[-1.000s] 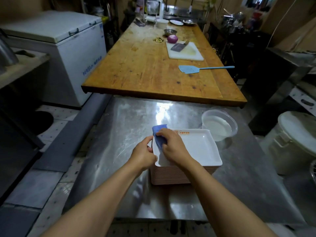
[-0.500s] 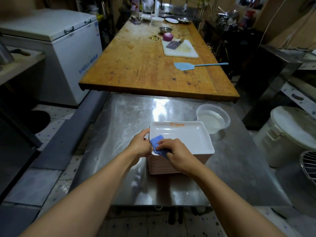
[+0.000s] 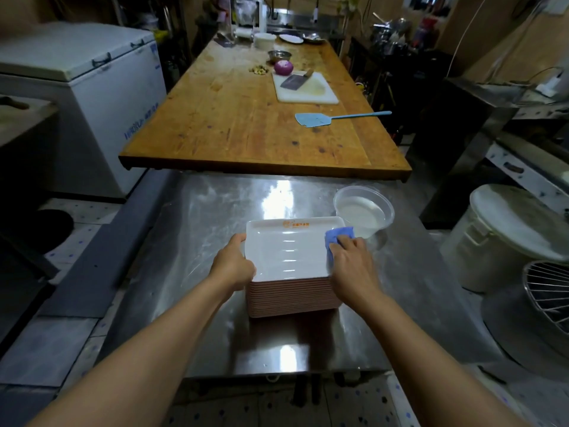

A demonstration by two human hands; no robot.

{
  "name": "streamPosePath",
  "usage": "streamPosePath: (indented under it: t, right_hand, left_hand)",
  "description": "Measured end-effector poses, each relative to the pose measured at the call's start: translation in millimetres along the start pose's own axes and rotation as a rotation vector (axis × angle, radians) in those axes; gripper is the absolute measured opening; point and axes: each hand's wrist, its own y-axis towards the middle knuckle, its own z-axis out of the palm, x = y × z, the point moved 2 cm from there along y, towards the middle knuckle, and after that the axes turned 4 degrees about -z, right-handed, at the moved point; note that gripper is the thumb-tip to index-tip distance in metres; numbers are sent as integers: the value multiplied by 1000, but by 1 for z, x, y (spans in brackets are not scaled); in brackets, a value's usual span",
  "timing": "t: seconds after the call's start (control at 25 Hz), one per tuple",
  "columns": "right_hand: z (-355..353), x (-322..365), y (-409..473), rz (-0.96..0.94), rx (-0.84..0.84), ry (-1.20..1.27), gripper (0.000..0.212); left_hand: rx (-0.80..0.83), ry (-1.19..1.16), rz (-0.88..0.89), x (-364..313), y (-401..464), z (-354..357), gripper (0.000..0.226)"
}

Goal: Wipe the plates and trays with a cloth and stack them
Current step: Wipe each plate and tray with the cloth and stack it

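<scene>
Trays [image 3: 292,295] sit stacked at the centre of the steel desk [image 3: 197,241], the top tray [image 3: 288,251] white with an orange mark along its far rim. Left hand [image 3: 232,266] grips that tray's 9 o'clock edge, fingers curled round the rim. Right hand [image 3: 354,266] presses a blue cloth [image 3: 337,237] onto the tray's 3 o'clock side, fingers bent over the cloth. Just beside the stack, at 1 o'clock, stands a clear plastic bowl [image 3: 363,211] of cloudy liquid
</scene>
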Motion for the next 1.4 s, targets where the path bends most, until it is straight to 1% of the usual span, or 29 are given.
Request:
streamPosePath:
  t: [0.12, 0.2, 0.32, 0.4, 0.52, 0.64, 0.72, 0.84, 0.92, 1.0, 1.08, 1.12, 1.16, 1.2, 1.24, 1.28, 1.36, 1.4]
  right_hand:
    - [8, 6, 30, -32, 27, 137, 42]
    - [10, 22, 39, -64, 36, 275, 43]
    - [8, 65, 34, -210, 106, 516, 42]
    - [5, 84, 25, -286, 143, 616, 40]
    - [2, 83, 7, -283, 155, 643, 45]
    - [2, 67, -9, -320, 149, 526, 47]
    - [-5, 52, -13, -256, 121, 415, 46]
    - [-13, 21, -23, -113, 99, 205, 48]
    - [-17, 4, -28, -85, 90, 21, 42]
    - [-20, -2, -28, -93, 114, -44, 30]
    - [-28, -3, -25, -105, 117, 7, 21]
    - [-32, -5, -25, -77, 82, 86, 21]
    - [-37, -9, -25, -26, 10, 203, 21]
    - [-41, -14, -27, 28, -82, 324, 19]
    - [-45, -18, -30, 73, -158, 417, 17]
    - [-49, -22, -33, 115, -211, 478, 17]
    - [-52, -28, -39, 176, -270, 593, 21]
    - [-52, -31, -40, 203, -275, 649, 22]
  left_hand:
    - [56, -56, -11, 3, -3, -3, 73]
    - [65, -98, -8, 3, -4, -4, 73]
    - [58, -157, 12, 3, -6, -4, 71]
    - [62, -171, 26, 3, -9, -3, 72]
    - [72, -154, 40, 3, -11, -4, 73]
    - [69, -155, 28, 3, -11, -4, 75]
    - [52, -133, 18, 1, -12, -3, 75]
    - [21, -71, 27, -2, -12, 0, 72]
    - [-14, -18, 40, -3, -13, 2, 70]
    - [-70, 78, 53, -4, -14, 3, 67]
    - [-164, 279, 57, -7, -18, 6, 59]
    - [-235, 390, 74, -9, -22, 8, 56]
    - [-303, 470, 133, -13, -27, 12, 53]
    - [-342, 511, 233, -18, -32, 18, 49]
    - [-336, 527, 342, -23, -35, 25, 43]
    - [-294, 538, 423, -29, -38, 33, 37]
    - [-202, 603, 498, -34, -41, 50, 29]
    - [-196, 657, 527, -35, -42, 58, 23]
